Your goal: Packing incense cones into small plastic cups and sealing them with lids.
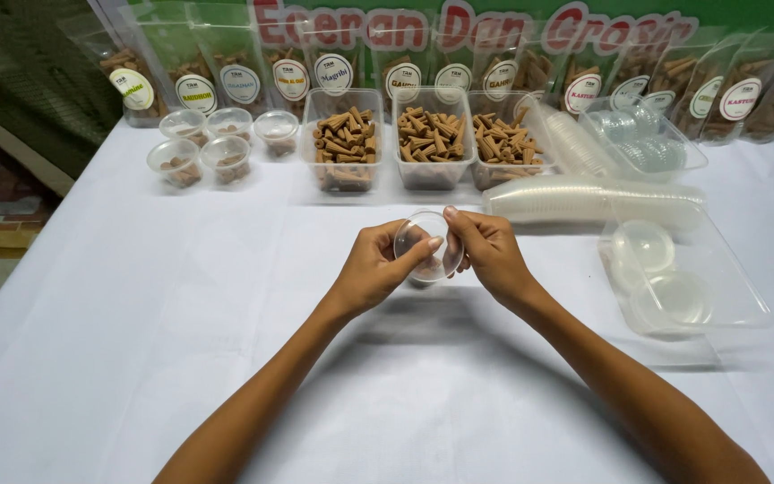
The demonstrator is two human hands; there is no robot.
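Over the white cloth-covered table (136,358), my left hand (376,267) and right hand (487,251) both pinched one small clear round plastic cup (425,246) by its rim, held mid-air. It looked light, thin, slippery, easily crushed; rim edges seemed the safest hold. Its mouth tilted toward me, axis running roughly front-to-back.

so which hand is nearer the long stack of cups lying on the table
Right. The right hand sits just below the near end of the cup stack, while the left hand is farther off, on the other side of the small clear cup both hold.
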